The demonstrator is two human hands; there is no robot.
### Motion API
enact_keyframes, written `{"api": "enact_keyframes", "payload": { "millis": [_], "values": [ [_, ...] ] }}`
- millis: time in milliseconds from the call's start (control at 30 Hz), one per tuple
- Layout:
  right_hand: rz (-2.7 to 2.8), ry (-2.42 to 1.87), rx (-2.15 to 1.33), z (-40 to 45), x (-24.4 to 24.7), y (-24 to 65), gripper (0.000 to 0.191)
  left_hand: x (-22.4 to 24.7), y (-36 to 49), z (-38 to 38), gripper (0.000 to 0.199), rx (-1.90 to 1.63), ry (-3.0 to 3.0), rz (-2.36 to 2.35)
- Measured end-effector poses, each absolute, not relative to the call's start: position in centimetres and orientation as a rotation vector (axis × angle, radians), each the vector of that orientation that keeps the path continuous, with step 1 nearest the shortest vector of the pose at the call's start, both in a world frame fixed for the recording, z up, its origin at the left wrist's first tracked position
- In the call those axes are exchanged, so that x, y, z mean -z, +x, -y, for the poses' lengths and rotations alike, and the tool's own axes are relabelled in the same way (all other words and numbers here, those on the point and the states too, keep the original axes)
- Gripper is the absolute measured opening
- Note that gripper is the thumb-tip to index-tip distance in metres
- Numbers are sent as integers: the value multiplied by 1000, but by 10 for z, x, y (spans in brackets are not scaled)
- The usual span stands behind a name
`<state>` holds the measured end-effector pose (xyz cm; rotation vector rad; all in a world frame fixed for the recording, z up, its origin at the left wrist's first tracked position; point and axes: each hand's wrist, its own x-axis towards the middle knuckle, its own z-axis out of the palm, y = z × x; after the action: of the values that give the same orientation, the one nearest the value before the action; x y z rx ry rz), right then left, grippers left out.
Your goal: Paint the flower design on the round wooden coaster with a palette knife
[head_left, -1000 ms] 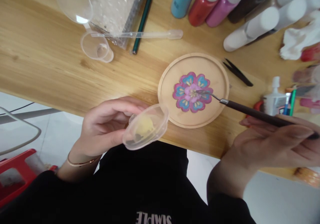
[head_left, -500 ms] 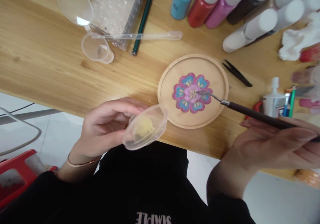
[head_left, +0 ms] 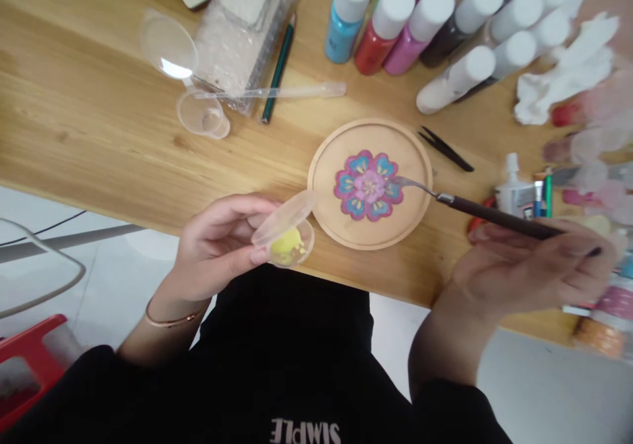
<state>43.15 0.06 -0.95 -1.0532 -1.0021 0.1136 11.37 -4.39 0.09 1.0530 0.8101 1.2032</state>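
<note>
Above the bench (head_left: 74, 101), the hands were apart: the left hand (head_left: 217, 246) held a clear plastic pot (head_left: 302, 243) of yellow paste (head_left: 287, 246), and the right hand (head_left: 524, 272) held a palette knife (head_left: 494, 210) — its tip poised over a painted flower (head_left: 368, 185).

A honey-coloured wooden table (head_left: 99, 101) carries a round, pale wooden dish (head_left: 370, 134). Just beside the dish lie slim black tweezers (head_left: 445, 149); beyond it are white-capped paint bottles (head_left: 395, 28) and a dark green pencil (head_left: 279, 68).

Wooden dish (head_left: 370, 127) on table (head_left: 89, 101), bottles (head_left: 393, 8) behind
</note>
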Motion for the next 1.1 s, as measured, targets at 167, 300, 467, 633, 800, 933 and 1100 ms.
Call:
{"api": "enact_keyframes", "payload": {
  "millis": [167, 300, 467, 633, 800, 933, 1100],
  "values": [
    [757, -1092, -412, 5, 3, 444, 27, 1, 118, 41, 39, -1220, 1005, -855],
    [794, -1030, -574, 24, -14, 427, 21, -6, 126, 39, 33, -1241, 1036, -795],
    [926, -1042, -584, 62, -32, 398, 17, -12, 137, 49, 31, -1264, 978, -717],
    [1011, -1032, -544, 86, -45, 392, 13, -13, 146, 57, 30, -1200, 900, -631],
    [1097, -993, -516, 97, -53, 391, 12, -17, 152, 63, 28, -1131, 837, -541],
    [1186, -1049, -476, 109, -59, 388, 13, -17, 152, 70, 28, -1103, 794, -552],
    [1321, -1056, -433, 118, -67, 384, 20, -16, 150, 77, 30, -1087, 776, -591]
  ]
}}
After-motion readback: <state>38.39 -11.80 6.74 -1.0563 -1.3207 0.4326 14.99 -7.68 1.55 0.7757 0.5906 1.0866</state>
